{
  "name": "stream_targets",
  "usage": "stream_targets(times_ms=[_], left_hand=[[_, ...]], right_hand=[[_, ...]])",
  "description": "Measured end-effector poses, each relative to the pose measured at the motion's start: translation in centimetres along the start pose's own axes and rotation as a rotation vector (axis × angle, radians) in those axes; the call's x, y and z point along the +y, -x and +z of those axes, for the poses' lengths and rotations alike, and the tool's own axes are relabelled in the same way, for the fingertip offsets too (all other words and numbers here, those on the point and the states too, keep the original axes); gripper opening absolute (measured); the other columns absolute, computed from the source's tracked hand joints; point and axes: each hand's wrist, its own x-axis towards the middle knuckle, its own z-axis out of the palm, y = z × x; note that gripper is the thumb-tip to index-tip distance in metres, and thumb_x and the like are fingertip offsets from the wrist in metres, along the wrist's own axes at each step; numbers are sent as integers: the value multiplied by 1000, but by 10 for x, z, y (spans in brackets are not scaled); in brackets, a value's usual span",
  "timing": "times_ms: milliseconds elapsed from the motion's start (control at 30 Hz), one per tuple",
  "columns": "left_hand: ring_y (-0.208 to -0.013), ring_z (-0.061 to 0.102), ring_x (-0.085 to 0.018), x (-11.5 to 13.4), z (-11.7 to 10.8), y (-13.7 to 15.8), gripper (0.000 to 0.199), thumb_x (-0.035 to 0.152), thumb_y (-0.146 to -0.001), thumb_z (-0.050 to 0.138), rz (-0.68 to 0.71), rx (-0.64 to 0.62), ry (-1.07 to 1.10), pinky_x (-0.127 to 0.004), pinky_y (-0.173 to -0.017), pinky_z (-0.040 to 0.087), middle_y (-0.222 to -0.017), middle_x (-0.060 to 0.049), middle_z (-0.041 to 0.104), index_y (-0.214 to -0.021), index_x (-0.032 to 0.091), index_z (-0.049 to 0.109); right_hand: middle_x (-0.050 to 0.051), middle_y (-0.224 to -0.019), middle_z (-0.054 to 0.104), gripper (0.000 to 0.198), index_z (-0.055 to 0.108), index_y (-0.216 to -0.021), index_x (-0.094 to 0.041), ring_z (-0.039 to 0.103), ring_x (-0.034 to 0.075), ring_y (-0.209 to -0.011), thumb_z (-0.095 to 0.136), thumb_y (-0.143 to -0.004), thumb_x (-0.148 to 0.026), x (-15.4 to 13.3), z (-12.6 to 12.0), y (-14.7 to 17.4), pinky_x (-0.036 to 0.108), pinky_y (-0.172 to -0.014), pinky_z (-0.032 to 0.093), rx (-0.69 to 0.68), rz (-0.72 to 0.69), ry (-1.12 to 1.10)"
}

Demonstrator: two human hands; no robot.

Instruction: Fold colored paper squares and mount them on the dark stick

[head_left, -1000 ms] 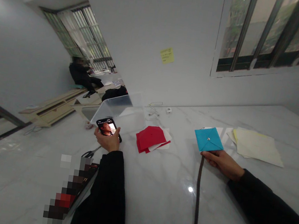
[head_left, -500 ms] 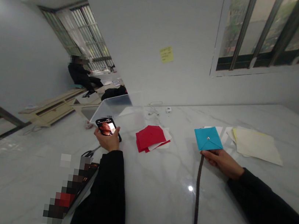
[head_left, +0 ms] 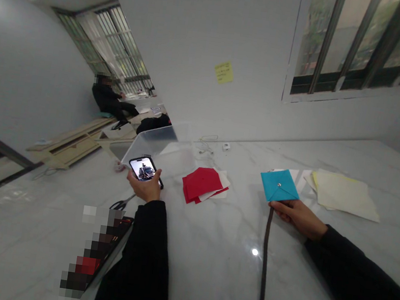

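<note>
My left hand (head_left: 145,188) is closed around a black smartphone (head_left: 143,168), screen facing up and lit with a picture. On the right, my right hand (head_left: 300,218) grips a blue folded-paper pinwheel (head_left: 280,186) by its lower edge. A small shiny pin head marks its centre, and a long dark brown stick (head_left: 264,263) runs down from it. Between my hands lies a small stack of red paper pieces (head_left: 200,185) with white paper under it. Scissors (head_left: 121,204) lie just below the phone, partly hidden by my left wrist and sleeve.
Cream and yellow paper sheets (head_left: 348,195) lie beyond my right hand on the marbled white table (head_left: 214,261). A clear plastic bin (head_left: 180,154) stands behind the phone, near a thin cable and a small white plug (head_left: 226,146). Another person (head_left: 108,100) sits far left.
The phone's screen has switched from one picture to another. Both hands, the pinwheel and the papers stay in practically the same place.
</note>
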Motion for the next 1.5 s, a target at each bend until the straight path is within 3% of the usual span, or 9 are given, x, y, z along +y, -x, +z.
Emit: stream_targets(times_ms=[100,200,633,933,1233,1500], left_hand=[[-122,53,-31,2,1,1,92,42,-56,88,-61,93,-41,-46,-109,37,-129,-13,55,-132,20,41],[-117,57,-31,3,1,3,89,43,-55,88,-68,109,-59,-45,-105,41,-125,-13,58,-128,18,45],[-116,57,-32,2,4,4,87,48,-55,87,-122,130,-109,-47,-103,43,-123,-14,58,-124,16,45],[-128,47,-31,10,-2,6,96,40,-59,87,-13,66,-51,-45,-110,34,-135,-15,49,-138,19,37],[-115,55,-30,9,1,2,94,39,-58,87,-60,88,-85,-44,-102,42,-130,-14,52,-134,16,38],[-120,53,-30,10,1,4,94,38,-59,88,-24,109,-104,-43,-104,41,-132,-16,53,-134,14,38]], right_hand=[[-4,-60,47,44,57,-71,-18,37,10,-54,70,-75,-59,0,0,0,28,-52,26,4,-6,11],[-4,-61,47,44,57,-70,-18,37,10,-54,70,-75,-60,1,-1,-1,27,-52,26,4,-8,10],[-4,-62,48,43,57,-71,-18,38,10,-55,72,-74,-58,1,0,-1,28,-53,27,4,-9,-20],[-4,-59,46,43,56,-69,-18,37,10,-54,69,-77,-58,0,-1,0,28,-53,26,-6,-25,23],[-5,-59,45,41,55,-69,-17,37,9,-53,67,-80,-55,2,-1,-1,28,-52,25,-14,-31,35],[-5,-60,45,41,56,-71,-17,37,9,-54,70,-77,-56,3,-1,-2,27,-52,26,0,-6,2]])
